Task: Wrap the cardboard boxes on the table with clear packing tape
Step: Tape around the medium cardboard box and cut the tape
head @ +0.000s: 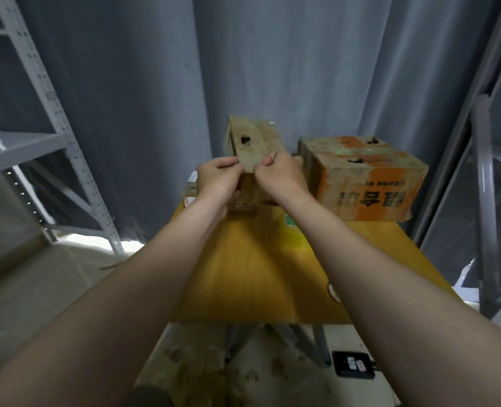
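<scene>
A small worn cardboard box (253,143) with a hole in its top face stands tilted at the far end of the yellow wooden table (261,268). My left hand (218,179) and my right hand (278,174) meet at the box's near top edge, fingers curled and pinching there. Whether they hold tape or the cardboard itself is too blurred to tell. To the right sits a larger orange-and-brown cardboard box (364,179) with printed characters and a shiny taped surface. No tape roll is visible.
Grey curtains hang behind the table. Metal shelving (37,118) stands at left, and another rack (490,171) at right. A dark device (353,364) lies on the floor under the table's right side. Something flat pokes out at the table's far left (191,186).
</scene>
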`<action>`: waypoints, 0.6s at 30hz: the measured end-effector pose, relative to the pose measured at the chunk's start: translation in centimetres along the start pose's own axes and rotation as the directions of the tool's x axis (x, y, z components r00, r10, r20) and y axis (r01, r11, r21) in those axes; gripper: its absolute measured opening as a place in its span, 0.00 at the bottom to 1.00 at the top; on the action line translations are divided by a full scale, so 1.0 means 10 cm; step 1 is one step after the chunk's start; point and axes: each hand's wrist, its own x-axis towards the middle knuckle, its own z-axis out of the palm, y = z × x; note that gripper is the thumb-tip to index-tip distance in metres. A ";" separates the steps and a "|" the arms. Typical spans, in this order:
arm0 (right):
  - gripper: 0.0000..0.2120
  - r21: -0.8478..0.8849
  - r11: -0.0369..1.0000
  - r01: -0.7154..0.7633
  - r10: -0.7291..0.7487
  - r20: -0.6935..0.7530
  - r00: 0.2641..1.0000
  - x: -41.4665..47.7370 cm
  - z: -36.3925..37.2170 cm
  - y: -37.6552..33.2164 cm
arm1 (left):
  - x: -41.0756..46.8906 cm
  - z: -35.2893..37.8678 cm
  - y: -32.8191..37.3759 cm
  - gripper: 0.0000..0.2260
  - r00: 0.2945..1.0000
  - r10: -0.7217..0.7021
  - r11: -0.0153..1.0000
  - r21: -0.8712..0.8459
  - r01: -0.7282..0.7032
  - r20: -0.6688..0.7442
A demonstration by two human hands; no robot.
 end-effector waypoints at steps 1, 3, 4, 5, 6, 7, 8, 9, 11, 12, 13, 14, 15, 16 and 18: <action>0.08 -0.009 1.000 0.008 -0.008 0.018 1.000 -0.12 0.00 -0.08 | -0.11 -0.12 0.04 0.09 1.000 -0.006 1.000 0.015 0.006 -0.014; 0.11 -0.033 0.999 0.034 -0.032 0.052 0.998 -0.35 0.01 -0.15 | -0.35 -0.38 0.06 0.07 0.999 -0.035 0.999 0.035 0.036 -0.039; 0.12 -0.049 0.998 0.043 -0.039 0.079 0.996 -0.47 0.01 -0.17 | -0.48 -0.50 0.05 0.06 0.998 -0.049 0.998 0.042 0.050 -0.034; 0.13 -0.062 0.997 0.044 -0.037 0.113 0.993 -0.60 0.01 -0.18 | -0.63 -0.61 0.02 0.05 0.998 -0.065 0.996 0.057 0.066 -0.021; 0.14 -0.082 0.996 0.039 -0.025 0.164 0.986 -0.74 0.03 -0.17 | -0.76 -0.71 -0.05 0.05 0.997 -0.078 0.993 0.089 0.078 -0.003; 0.15 -0.113 0.993 0.041 -0.014 0.230 0.973 -0.86 0.06 -0.12 | -0.88 -0.81 -0.13 0.05 0.996 -0.090 0.988 0.129 0.087 0.015; 0.15 -0.148 0.988 0.040 0.004 0.289 0.957 -0.98 0.10 -0.06 | -0.98 -0.89 -0.24 0.04 0.994 -0.104 0.982 0.163 0.098 0.029; 0.15 -0.175 0.984 0.042 0.016 0.314 0.949 -1.08 0.13 -0.02 | -1.08 -0.97 -0.32 0.04 0.992 -0.119 0.976 0.189 0.110 0.038; 0.12 -0.168 0.985 0.043 0.010 0.302 0.953 -1.24 0.11 0.03 | -1.19 -1.09 -0.41 0.04 0.988 -0.149 0.962 0.236 0.134 0.044; 0.11 -0.147 0.989 0.033 0.011 0.292 0.956 -1.27 0.09 0.04 | -1.22 -1.14 -0.42 0.05 0.987 -0.156 0.957 0.255 0.140 0.044; 0.12 -0.127 0.992 0.021 0.016 0.285 0.958 -1.28 0.05 0.04 | -1.24 -1.18 -0.39 0.06 0.986 -0.161 0.952 0.272 0.142 0.049; 0.13 -0.106 0.994 -0.003 0.032 0.282 0.959 -1.28 -0.01 0.03 | -1.25 -1.20 -0.36 0.06 0.984 -0.166 0.947 0.288 0.143 0.057; 0.13 -0.081 0.996 -0.031 0.053 0.284 0.957 -1.29 -0.06 0.03 | -1.26 -1.22 -0.33 0.06 0.983 -0.172 0.941 0.306 0.145 0.064; 0.13 -0.047 0.997 -0.058 0.069 0.285 0.956 -1.29 -0.12 0.04 | -1.25 -1.22 -0.31 0.06 0.981 -0.180 0.934 0.325 0.149 0.070; 0.12 0.019 0.996 -0.092 0.084 0.251 0.964 -1.27 -0.22 0.09 | -1.26 -1.20 -0.26 0.06 0.976 -0.196 0.915 0.376 0.147 0.096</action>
